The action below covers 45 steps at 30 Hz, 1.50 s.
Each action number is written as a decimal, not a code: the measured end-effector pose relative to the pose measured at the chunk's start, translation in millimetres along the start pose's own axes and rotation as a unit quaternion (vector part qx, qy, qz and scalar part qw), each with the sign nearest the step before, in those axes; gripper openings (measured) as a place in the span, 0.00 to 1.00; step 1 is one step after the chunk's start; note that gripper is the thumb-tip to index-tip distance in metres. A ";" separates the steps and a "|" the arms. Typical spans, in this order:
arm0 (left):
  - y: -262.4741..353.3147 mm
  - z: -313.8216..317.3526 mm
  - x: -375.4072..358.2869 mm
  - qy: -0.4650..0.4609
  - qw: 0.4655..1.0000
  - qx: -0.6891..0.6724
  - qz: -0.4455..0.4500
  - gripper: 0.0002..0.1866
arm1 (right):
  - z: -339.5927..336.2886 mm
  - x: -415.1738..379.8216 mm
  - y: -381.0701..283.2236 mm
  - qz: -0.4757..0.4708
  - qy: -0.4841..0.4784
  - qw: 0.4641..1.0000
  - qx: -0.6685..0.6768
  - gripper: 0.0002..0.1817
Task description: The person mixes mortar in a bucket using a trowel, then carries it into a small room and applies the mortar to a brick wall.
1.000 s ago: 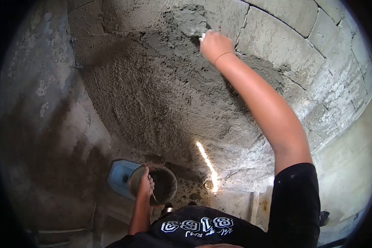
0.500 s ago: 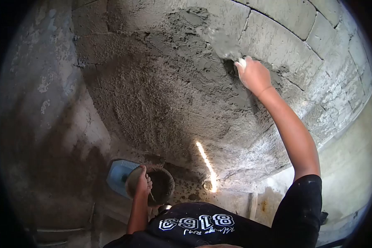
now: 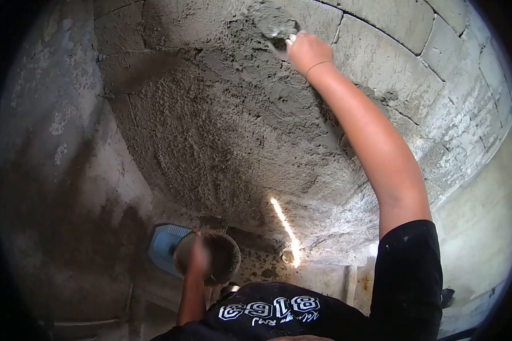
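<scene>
My right hand is closed around the handle of a trowel, up near the top of the wall. The trowel's blade lies against wet grey mortar spread over the blocks. Low on the left, a round bucket has a grey-crusted rim and a dark inside. My left hand is over the bucket's left side; its fingers are smeared by motion, so their grip does not show.
Bare block courses with open joints run at upper right. A stained side wall stands at left. Beside the bucket is a pale blue ridged object. A bright streak of light falls on the lower wall.
My right hand has swept the trowel up and left across the mortar. The left hand, sharp and gripping at the bucket before, is now blurred; the bucket has barely moved.
</scene>
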<state>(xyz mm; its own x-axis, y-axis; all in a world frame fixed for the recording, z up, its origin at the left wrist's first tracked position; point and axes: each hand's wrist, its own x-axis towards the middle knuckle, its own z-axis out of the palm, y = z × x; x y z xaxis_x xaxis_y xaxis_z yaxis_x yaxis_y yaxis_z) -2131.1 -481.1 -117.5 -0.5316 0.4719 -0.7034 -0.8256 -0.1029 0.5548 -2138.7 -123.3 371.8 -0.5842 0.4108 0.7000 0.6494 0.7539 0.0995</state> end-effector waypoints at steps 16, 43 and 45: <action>5.4 -7.7 -4.6 -0.020 1.000 0.006 0.000 0.27 | -41.0 -34.6 9.1 0.003 0.010 1.000 0.008 0.23; 10.8 -1.6 -6.9 -0.037 0.999 0.009 0.000 0.26 | -57.8 -107.4 32.5 -0.052 -0.020 0.998 -0.026 0.21; 10.6 -1.7 -7.3 -0.035 0.999 0.004 0.003 0.27 | -54.2 -78.0 9.0 -0.064 -0.005 0.998 -0.021 0.21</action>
<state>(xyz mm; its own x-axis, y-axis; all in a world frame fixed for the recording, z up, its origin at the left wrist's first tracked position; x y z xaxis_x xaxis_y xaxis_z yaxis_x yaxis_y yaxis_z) -2136.2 -487.1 -107.3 -0.5214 0.5321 -0.6671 -0.8207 -0.0986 0.5628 -2060.9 -176.4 356.4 -0.6686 0.3185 0.6720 0.5894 0.7779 0.2178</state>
